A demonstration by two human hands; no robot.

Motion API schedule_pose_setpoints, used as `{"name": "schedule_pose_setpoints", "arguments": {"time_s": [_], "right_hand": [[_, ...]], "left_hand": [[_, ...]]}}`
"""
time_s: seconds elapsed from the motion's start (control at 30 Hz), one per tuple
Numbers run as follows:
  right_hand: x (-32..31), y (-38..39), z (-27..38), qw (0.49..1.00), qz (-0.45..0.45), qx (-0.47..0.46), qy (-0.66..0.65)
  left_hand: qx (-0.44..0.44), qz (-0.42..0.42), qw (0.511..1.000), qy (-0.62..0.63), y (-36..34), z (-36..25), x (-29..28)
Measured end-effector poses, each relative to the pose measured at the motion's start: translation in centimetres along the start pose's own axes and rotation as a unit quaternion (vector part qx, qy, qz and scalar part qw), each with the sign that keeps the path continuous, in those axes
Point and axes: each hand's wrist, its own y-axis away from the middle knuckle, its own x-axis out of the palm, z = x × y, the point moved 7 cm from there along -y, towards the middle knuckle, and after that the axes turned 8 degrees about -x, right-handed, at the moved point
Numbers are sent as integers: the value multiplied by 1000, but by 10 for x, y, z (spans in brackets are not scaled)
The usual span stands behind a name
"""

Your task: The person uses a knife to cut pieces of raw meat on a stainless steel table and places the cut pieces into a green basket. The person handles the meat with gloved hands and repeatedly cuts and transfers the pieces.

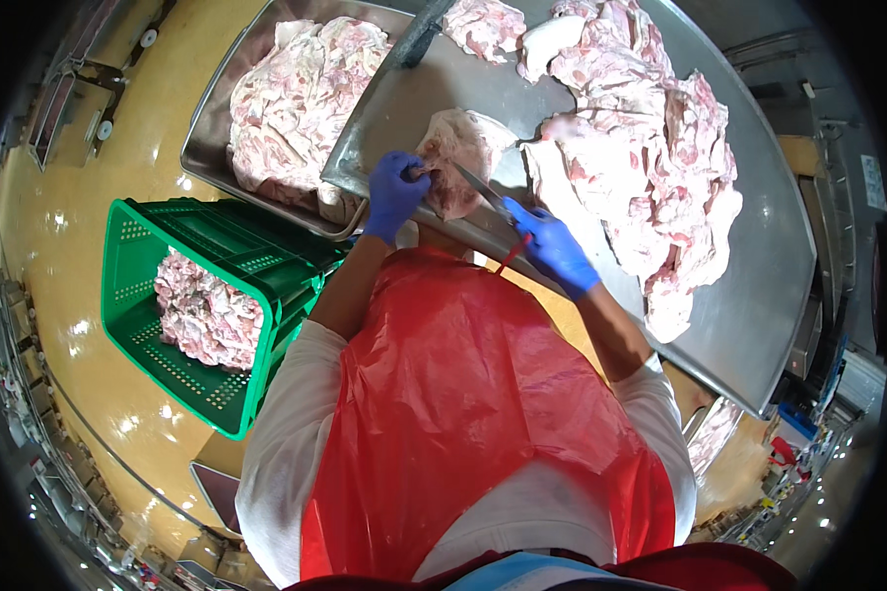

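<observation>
A piece of raw meat point(460, 148), pale with a redder lower part, lies near the front edge of the metal table point(389, 123). My left hand point(397, 192), in a blue glove, pinches the left edge of this piece. In my blue-gloved right hand point(554, 248) is a knife point(480, 186), its blade pointing up and left with the tip at the meat. My fingers wrap round its handle, which is mostly hidden.
A large heap of raw meat point(641, 148) covers the table's right side. At left stand a metal tub point(204, 128) full of meat and a green crate point(128, 295) with small trimmings. A dark block point(416, 44) sits at the table's far left edge.
</observation>
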Motion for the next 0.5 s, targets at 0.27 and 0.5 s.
{"name": "schedule_pose_setpoints", "arguments": {"time_s": [0.27, 0.5], "right_hand": [[52, -100, 26, 995, -34, -32, 83], [7, -2, 40, 984, 109, 8, 143]], "left_hand": [[-80, -12, 994, 79, -4, 9, -10], [-217, 21, 950, 221, -5, 48, -35]]}}
